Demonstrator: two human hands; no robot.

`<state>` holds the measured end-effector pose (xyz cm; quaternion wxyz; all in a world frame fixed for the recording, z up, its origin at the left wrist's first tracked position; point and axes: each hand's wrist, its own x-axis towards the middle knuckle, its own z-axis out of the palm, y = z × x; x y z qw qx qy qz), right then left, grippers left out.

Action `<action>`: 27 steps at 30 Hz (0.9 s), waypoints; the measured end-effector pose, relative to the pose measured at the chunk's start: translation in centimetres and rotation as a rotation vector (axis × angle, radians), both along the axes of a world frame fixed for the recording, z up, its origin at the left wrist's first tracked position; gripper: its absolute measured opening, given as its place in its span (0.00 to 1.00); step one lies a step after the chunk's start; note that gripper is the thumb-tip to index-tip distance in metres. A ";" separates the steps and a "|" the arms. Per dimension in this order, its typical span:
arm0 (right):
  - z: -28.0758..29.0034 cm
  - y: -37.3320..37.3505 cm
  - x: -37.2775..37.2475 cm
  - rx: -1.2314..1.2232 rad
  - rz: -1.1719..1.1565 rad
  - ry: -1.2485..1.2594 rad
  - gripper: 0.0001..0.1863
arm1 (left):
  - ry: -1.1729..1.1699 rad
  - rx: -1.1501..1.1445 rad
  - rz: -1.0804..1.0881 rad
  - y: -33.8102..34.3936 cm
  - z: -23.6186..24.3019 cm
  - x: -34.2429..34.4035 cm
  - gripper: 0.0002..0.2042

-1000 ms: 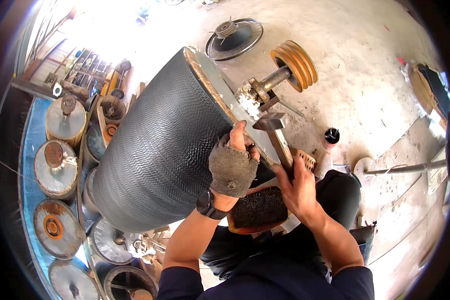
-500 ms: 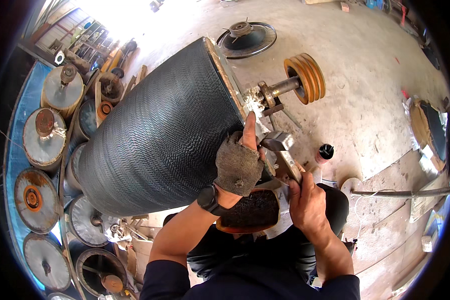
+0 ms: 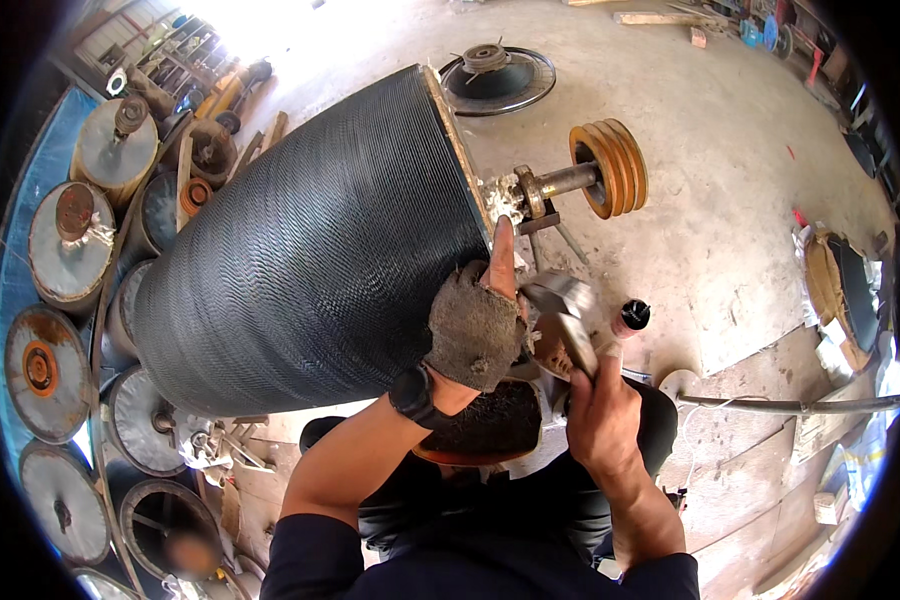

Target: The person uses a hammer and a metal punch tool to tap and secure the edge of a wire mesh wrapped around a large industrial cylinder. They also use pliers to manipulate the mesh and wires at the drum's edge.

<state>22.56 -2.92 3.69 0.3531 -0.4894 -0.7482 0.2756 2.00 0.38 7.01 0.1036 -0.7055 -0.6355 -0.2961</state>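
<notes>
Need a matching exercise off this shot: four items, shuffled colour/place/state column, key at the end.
Items:
1. Hammer
2. Grooved pulley
3. Large drum
4. Wristwatch

Descriptions:
A. Black, finely ridged around its side
B. On the wrist of the left hand
C. Gripped by the right hand
D. Yellow-brown, on the metal shaft

Pairs: 1-C; 2-D; 3-A; 4-B

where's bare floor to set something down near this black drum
Bare floor lies between the orange pulley and the brown-edged bundle; another patch runs from the pulley toward the timber. Crowded: the left side, packed with cylinders, and the lower right of the black drum, where left hand, right hand, hammer and tray bunch together.
</notes>
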 end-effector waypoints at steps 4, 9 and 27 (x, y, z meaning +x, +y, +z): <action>-0.6 1.0 -0.3 0.028 0.010 -0.023 0.13 | -0.042 -0.063 0.010 0.2 0.2 -0.1 0.48; -0.6 0.7 -0.4 0.020 0.033 -0.122 0.13 | -0.032 0.066 -0.085 0.2 0.8 0.1 0.48; -1.7 0.2 -0.1 0.012 0.041 0.058 0.12 | -0.039 -0.088 0.035 0.0 0.3 0.3 0.48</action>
